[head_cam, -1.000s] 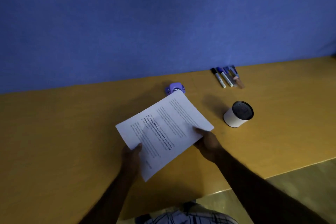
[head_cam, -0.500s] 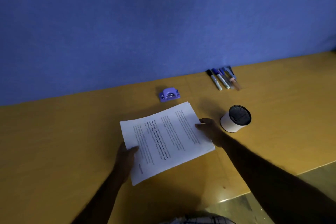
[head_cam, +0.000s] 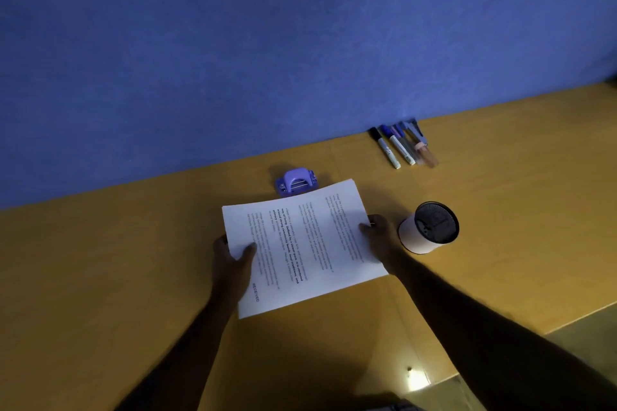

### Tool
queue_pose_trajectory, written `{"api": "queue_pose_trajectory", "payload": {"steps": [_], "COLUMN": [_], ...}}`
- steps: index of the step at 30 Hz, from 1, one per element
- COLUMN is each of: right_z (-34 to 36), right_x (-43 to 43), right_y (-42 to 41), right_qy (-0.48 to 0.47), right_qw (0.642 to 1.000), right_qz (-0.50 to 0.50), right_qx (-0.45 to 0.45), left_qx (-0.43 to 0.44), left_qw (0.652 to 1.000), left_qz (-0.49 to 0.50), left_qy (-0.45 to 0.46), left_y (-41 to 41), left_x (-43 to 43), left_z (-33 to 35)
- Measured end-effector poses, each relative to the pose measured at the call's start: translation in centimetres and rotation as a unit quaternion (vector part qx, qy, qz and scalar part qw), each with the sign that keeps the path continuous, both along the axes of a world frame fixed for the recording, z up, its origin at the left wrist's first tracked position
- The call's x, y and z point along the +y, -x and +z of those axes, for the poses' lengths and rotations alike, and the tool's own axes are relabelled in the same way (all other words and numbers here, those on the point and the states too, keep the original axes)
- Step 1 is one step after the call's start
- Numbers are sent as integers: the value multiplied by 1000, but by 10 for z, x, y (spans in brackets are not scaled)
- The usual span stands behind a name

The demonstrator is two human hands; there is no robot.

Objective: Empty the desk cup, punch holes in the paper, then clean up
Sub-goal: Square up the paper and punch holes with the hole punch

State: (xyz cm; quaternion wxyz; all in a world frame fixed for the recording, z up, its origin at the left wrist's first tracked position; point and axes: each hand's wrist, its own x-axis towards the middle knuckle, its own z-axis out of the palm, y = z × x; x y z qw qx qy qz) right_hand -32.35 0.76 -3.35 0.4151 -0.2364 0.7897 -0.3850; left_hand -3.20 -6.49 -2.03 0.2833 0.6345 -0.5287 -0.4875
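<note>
A thin stack of printed white paper [head_cam: 302,247] is held over the yellow desk [head_cam: 100,277], its long top edge close to the purple hole punch [head_cam: 296,181]. My left hand [head_cam: 233,260] grips the paper's left edge, thumb on top. My right hand [head_cam: 379,232] grips its right edge. The white desk cup [head_cam: 419,237] with a black mesh inside lies tilted on its side just right of my right hand; nothing shows in its mouth. Several markers and pens [head_cam: 402,147] lie in a row by the wall.
A blue partition wall [head_cam: 300,43] runs along the desk's far edge. The desk's front edge [head_cam: 500,324] cuts across the lower right, with floor beyond it.
The paper has turned from a diagonal tilt to nearly level, its top edge nearer the hole punch. My right hand has slid from the sheet's lower right corner up along its right edge.
</note>
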Motion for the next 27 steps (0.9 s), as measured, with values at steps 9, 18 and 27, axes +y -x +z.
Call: {"api": "queue_pose_trajectory", "payload": {"steps": [9, 18, 27], "right_z": [-4, -4, -3], "right_x": [-19, -17, -26], "right_y": [14, 14, 19], "right_qy": [-2, 2, -20], "right_qw": [1000, 1000, 1000], "right_qz": [3, -8, 9], "right_qx": [22, -1, 4], "left_qx": [-43, -9, -8], "left_qw": [999, 1000, 1000], "left_qz": [-26, -16, -21], "left_qy": [-11, 6, -15], "left_y": [16, 10, 18], "left_x": [-19, -15, -22], "left_z": [-13, -19, -16]}}
